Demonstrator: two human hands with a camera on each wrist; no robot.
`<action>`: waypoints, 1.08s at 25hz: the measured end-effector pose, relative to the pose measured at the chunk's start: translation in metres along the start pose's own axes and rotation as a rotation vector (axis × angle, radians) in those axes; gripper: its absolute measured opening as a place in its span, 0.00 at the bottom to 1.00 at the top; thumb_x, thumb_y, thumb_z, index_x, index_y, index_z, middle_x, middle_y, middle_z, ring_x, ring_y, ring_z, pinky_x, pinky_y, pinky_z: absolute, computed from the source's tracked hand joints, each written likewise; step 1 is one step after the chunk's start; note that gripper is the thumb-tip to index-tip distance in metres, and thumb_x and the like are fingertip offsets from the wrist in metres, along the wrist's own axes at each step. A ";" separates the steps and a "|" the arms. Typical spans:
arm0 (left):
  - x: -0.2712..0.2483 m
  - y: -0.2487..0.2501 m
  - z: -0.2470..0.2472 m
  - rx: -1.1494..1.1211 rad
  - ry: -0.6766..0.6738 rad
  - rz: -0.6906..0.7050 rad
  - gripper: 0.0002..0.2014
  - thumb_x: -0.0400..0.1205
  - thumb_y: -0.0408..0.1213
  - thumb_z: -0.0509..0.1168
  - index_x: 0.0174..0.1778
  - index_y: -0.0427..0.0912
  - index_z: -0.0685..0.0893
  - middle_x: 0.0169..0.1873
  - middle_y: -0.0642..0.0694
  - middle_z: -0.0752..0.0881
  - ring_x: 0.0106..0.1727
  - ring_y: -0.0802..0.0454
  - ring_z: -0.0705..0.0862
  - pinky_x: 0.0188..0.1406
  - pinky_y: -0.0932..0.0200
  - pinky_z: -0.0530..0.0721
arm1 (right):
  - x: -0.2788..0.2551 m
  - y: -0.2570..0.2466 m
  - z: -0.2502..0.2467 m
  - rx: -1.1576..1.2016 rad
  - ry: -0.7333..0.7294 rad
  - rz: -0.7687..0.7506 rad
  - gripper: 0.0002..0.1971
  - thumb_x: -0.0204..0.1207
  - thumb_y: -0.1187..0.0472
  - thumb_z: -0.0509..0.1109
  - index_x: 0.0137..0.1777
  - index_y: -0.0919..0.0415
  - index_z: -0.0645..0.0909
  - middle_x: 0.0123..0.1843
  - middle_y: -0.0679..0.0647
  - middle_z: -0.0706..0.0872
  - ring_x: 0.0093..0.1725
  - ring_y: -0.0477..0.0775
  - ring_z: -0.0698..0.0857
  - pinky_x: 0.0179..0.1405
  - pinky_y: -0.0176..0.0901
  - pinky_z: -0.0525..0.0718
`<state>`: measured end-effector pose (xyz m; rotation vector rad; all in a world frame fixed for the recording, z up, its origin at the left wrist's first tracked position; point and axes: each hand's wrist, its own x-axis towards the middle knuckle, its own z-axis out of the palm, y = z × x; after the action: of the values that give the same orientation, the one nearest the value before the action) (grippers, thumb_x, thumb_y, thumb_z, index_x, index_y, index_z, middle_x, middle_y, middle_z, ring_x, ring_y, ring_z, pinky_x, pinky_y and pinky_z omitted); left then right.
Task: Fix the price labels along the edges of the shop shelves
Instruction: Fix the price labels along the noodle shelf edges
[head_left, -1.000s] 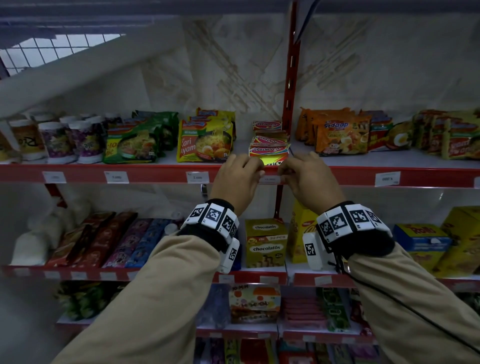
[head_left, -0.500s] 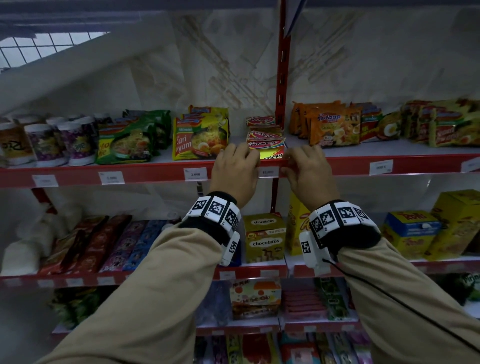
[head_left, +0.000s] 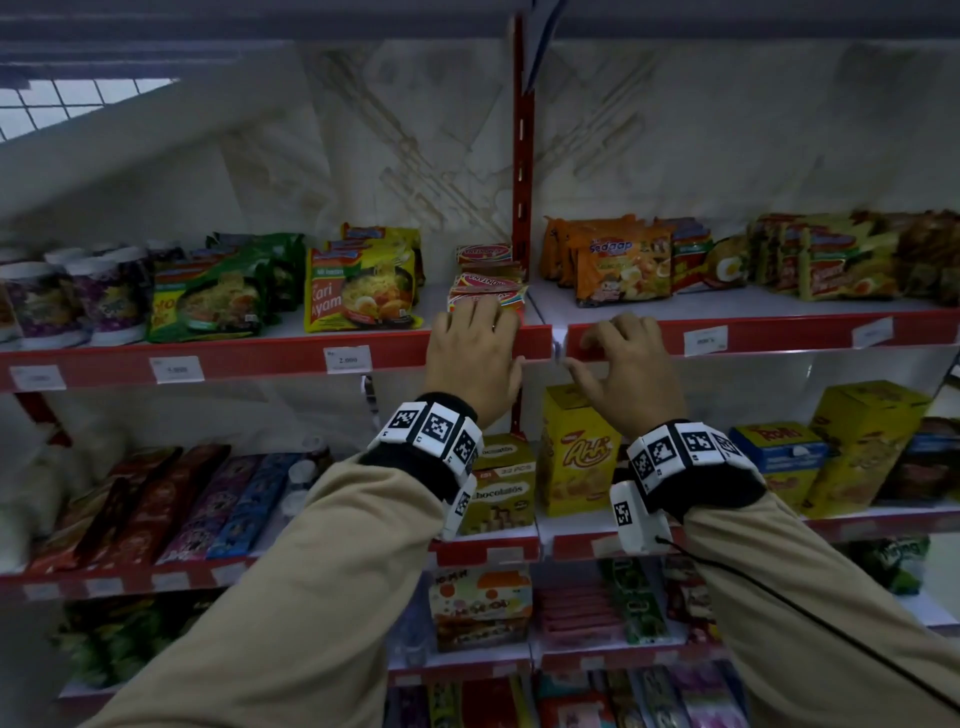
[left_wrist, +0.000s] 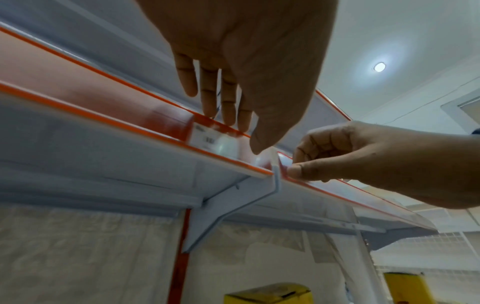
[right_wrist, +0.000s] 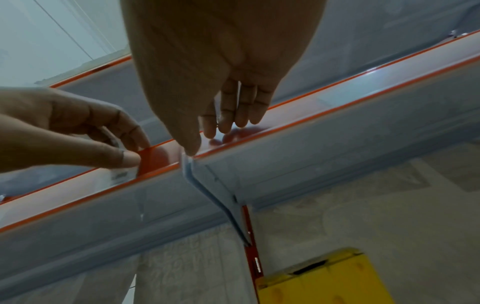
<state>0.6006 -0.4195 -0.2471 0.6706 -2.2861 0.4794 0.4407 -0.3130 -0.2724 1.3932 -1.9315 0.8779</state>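
My left hand (head_left: 480, 340) lies over the red edge strip (head_left: 249, 358) of the upper shelf, just left of the red upright (head_left: 522, 156). Its fingers (left_wrist: 228, 115) sit on the strip's top edge and its thumb is at the bottom, pinching the clear cover over a white price label (left_wrist: 211, 142). In the head view that label is hidden under the hand. My right hand (head_left: 597, 353) pinches the end of the neighbouring shelf's strip (right_wrist: 337, 96), with curled fingers on top and the thumb (left_wrist: 296, 170) below.
Other price labels (head_left: 348, 359) (head_left: 705, 340) sit along the same edge. Noodle packets (head_left: 358, 286), cups (head_left: 104, 296) and a small red packet stack (head_left: 485, 291) fill the shelf behind my hands. A white bracket (left_wrist: 233, 205) hangs below the joint, and a yellow box (head_left: 579, 452) stands below.
The label that showed between my hands is now covered by my left hand. My right hand has shifted right onto the neighbouring shelf's strip, so the hands are further apart.
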 end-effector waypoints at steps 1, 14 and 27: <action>0.008 0.014 0.001 -0.022 -0.006 0.011 0.17 0.76 0.50 0.64 0.56 0.45 0.77 0.53 0.45 0.78 0.56 0.44 0.74 0.52 0.50 0.71 | 0.000 0.012 -0.006 0.000 0.013 0.007 0.12 0.74 0.53 0.73 0.48 0.61 0.81 0.47 0.57 0.80 0.50 0.59 0.75 0.48 0.49 0.76; 0.045 0.135 0.033 -0.118 -0.021 0.073 0.19 0.76 0.49 0.65 0.60 0.43 0.78 0.58 0.45 0.77 0.59 0.44 0.74 0.53 0.51 0.71 | -0.017 0.124 -0.047 -0.199 0.076 -0.096 0.13 0.74 0.61 0.68 0.57 0.60 0.82 0.53 0.60 0.81 0.48 0.64 0.77 0.41 0.54 0.79; 0.046 0.156 0.031 -0.115 -0.038 -0.019 0.22 0.77 0.43 0.63 0.69 0.45 0.74 0.64 0.44 0.74 0.65 0.42 0.70 0.59 0.50 0.70 | 0.006 0.125 -0.049 -0.211 -0.022 -0.048 0.16 0.68 0.46 0.68 0.48 0.56 0.74 0.52 0.57 0.76 0.52 0.61 0.72 0.47 0.52 0.67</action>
<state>0.4645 -0.3255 -0.2587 0.6487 -2.3209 0.3253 0.3234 -0.2488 -0.2590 1.3227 -1.9362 0.6189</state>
